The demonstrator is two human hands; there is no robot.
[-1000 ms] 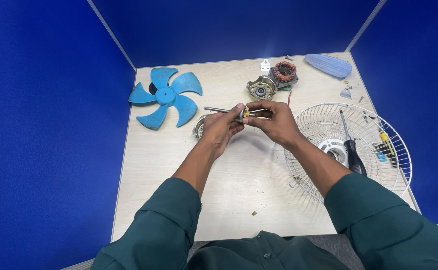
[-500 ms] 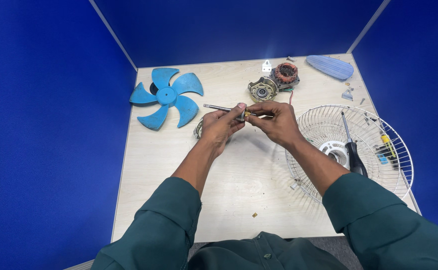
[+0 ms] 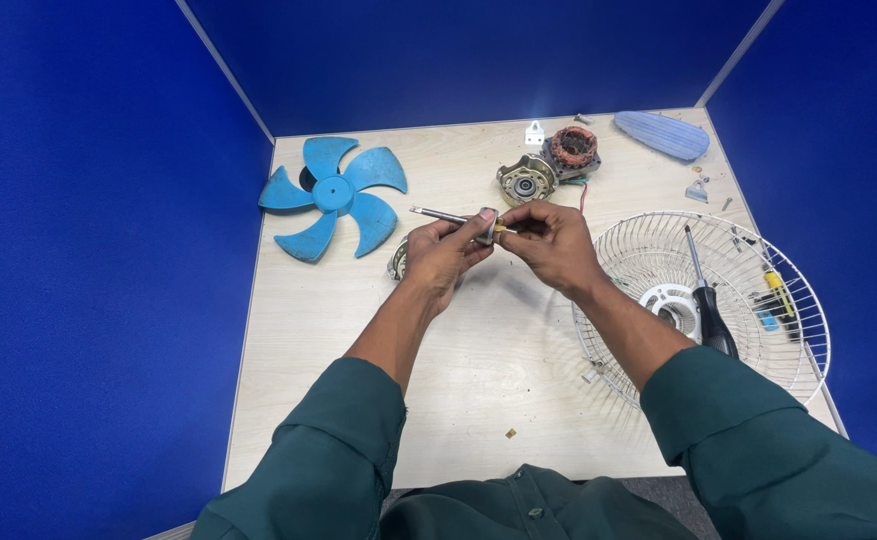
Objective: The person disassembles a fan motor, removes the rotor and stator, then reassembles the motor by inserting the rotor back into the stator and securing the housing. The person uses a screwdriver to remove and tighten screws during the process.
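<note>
Table [image 3: 358,400] of pale wood, blue partitions on three sides. Wire fan guard [image 3: 648,250] lies flat at right, a black-handled screwdriver [image 3: 706,305] resting across it (smaller tools beside it, too small to tell apart). Blue fan blade [image 3: 333,195] lies flat at far left, well apart from the hands. Blue oval cover [image 3: 663,135] at the far right corner. Copper-wound stator [image 3: 573,148] and a round metal motor housing [image 3: 525,183] sit just beyond the hands, touching or nearly so.

Left hand [image 3: 438,255] closed around a rotor shaft [image 3: 443,215], whose thin metal rod sticks out to the left, held above the table at centre. Right hand [image 3: 553,240] pinches the other end with thumb and fingertips; what exactly it grips is hidden.

Judgement: fan already stripped to guard, blade and motor parts; the rotor is out of the housing and in hand. Nothing looks reassembled. Loose screws [image 3: 698,190] near the far right edge.
</note>
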